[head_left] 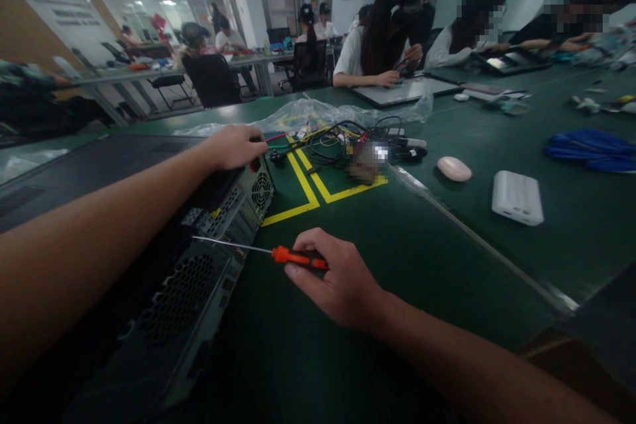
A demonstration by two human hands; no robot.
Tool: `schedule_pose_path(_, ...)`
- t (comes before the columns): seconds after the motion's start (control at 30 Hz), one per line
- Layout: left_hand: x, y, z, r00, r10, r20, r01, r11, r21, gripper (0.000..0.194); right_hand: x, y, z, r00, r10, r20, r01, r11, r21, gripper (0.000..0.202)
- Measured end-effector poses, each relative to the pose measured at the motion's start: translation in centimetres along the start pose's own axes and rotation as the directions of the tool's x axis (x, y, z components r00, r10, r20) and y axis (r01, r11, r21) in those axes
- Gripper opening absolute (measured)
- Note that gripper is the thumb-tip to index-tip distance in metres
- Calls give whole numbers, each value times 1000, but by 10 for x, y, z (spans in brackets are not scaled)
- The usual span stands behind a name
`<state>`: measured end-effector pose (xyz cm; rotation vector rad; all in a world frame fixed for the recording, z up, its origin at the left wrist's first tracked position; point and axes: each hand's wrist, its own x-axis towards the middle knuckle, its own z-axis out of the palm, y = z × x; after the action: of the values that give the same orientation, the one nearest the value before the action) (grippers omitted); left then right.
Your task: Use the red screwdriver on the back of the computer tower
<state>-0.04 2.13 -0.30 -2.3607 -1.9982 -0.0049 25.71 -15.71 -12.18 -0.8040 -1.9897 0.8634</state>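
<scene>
A black desktop computer case point(218, 205) lies on the green table at the left, its rear panel with vents, fan grille and ports facing right. Over its far rear corner rests my left hand point(241, 147), fingers bent down around the edge and partly hidden. My right hand point(342, 278) is closed around the orange and black handle of a screwdriver point(293, 257). The long thin shaft points left, and its tip is over the rear panel between the honeycomb vent point(179, 295) and the upper slots. Whether the tip touches the case I cannot tell.
Tangled cables point(342, 139) and clear plastic film point(308, 109) lie beyond the case, near yellow tape marks point(311, 189). To the right are a pink mouse-shaped object point(454, 169), a white block-like device point(517, 197) and blue cloth point(591, 149). Several people work across the table.
</scene>
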Motion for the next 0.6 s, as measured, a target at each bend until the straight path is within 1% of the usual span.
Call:
schedule_pose_path(0.17, 2, -2, 1, 1000, -2, 10, 2, 1000, 14, 64, 0, -1, -1, 999, -28, -43, 28, 1000, -3, 13)
schedule_pose_path(0.27, 2, -3, 2, 1000, 12, 0, -12, 1000, 21, 64, 2, -1, -3, 999, -25, -48, 25, 1000, -2, 18)
schedule_pose_path(0.4, 3, -5, 3, 1000, 27, -11, -27, 999, 24, 62, 2, -2, -3, 1000, 11, 1, -11, 1000, 24, 25)
schedule_pose_path(0.53, 4, -7, 3, 1000, 26, -14, -26, 1000, 5, 61, 0, -3, 0, 998, 38, 46, -40, 997, 63, 21)
schedule_pose_path(0.6, 4, -7, 3, 1000, 21, -10, -22, 1000, -12, 62, -1, -3, 2, 997, 56, 54, -60, 997, 58, 26)
